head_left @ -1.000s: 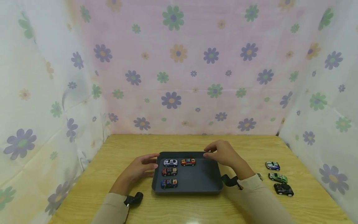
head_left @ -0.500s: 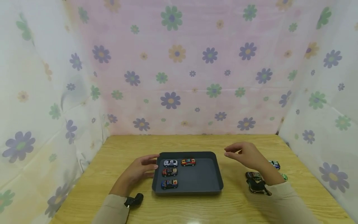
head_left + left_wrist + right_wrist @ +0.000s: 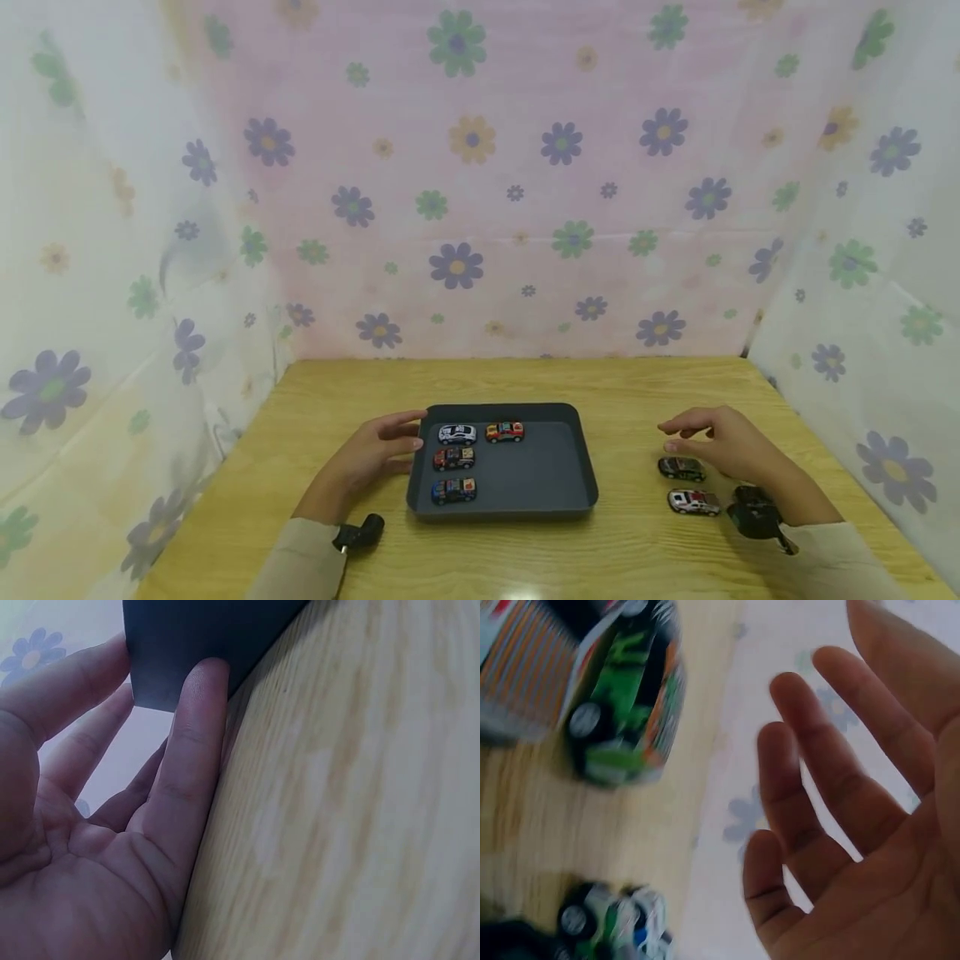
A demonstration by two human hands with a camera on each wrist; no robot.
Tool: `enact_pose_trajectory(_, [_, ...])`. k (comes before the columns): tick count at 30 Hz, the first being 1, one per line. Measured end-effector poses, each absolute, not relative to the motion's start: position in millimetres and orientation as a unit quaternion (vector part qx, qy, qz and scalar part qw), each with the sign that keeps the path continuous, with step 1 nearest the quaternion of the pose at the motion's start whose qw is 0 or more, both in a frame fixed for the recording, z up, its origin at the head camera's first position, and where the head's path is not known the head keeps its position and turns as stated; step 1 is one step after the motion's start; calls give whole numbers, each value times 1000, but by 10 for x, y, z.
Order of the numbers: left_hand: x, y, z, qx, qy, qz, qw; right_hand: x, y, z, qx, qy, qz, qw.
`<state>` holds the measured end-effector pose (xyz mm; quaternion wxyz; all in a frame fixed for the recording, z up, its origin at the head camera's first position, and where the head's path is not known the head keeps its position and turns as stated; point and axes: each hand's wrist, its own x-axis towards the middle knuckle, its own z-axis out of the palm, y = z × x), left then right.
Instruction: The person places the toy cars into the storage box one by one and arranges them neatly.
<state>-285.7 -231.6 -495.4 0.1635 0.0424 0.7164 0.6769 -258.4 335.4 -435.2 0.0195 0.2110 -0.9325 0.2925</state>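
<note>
A dark grey tray lies on the table, with several small toy cars along its left side and back. Among them are a white car, a red-and-yellow car, a red-and-black car and a blue car. My left hand touches the tray's left side with extended fingers; the left wrist view shows the fingertips on its wall. Over at the right, my right hand hovers with loosely bent fingers and holds nothing. A dark toy car and a white-and-red one sit just below it.
In the right wrist view, a black-and-green car and a white-and-green car stand on the table near the right hand. The wooden table is enclosed by a flowered cloth at the back and sides.
My right hand has moved from the tray's back right corner rightward to the loose cars. The left hand stays at the tray, and the cars in the tray keep their places.
</note>
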Motion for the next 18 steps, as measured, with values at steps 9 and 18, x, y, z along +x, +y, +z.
enact_pose_trajectory(9, [-2864, -2320, -4924, 52, 724, 667, 166, -2548, 3608, -4495, 246, -896, 367, -39])
enact_pose_trajectory(18, [-2844, -2340, -4952, 58, 727, 665, 160, -2569, 3697, -4497, 253, -892, 371, -53])
